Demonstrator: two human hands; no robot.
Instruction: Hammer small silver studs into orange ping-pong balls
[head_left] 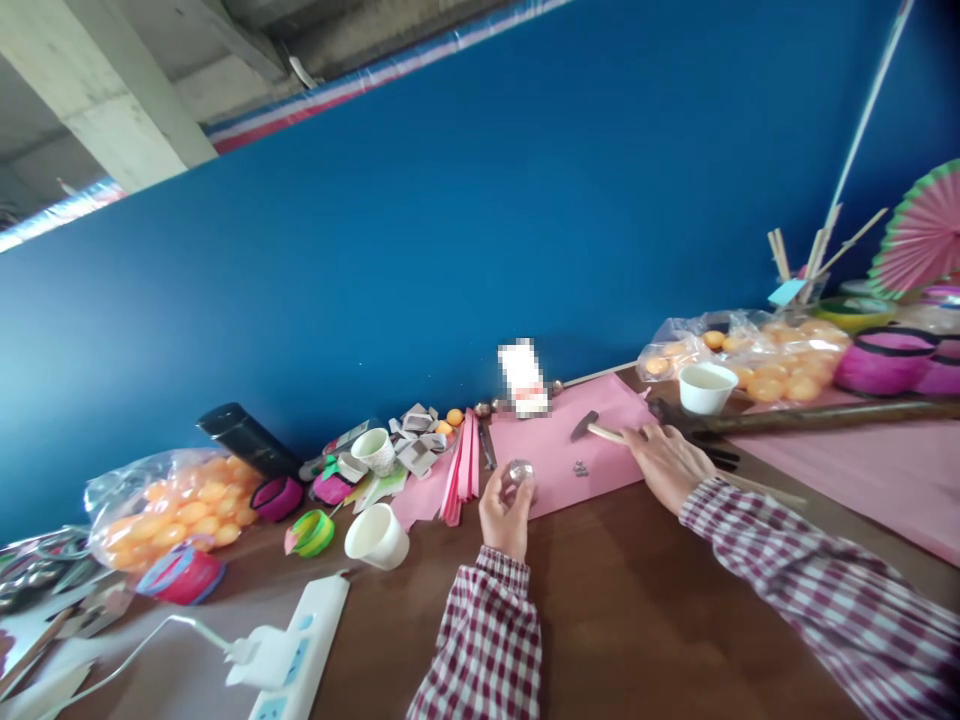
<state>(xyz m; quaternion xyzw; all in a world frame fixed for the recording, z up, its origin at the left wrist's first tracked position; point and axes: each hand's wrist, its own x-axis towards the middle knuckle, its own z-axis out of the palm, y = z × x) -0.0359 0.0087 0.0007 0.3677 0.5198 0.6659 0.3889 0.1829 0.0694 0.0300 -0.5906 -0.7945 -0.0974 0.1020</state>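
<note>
My left hand (507, 508) is closed round a small clear, shiny ball-like thing (519, 473), held up over the near edge of a pink paper sheet (551, 450). My right hand (664, 458) rests on the table with its fingers on the wooden handle of a small hammer (596, 428), which lies on the pink sheet. A small dark metal bit (580, 467) lies on the sheet between my two hands. Both sleeves are red-and-white check.
The brown table (622, 600) runs along a blue wall. Paper cups (377, 536) (706, 387), bags of orange balls (169, 505) (765, 362), a power strip (296, 655), folded pink paper (461, 468), pink baskets (885, 360) and a long dark bar (810, 417) lie about.
</note>
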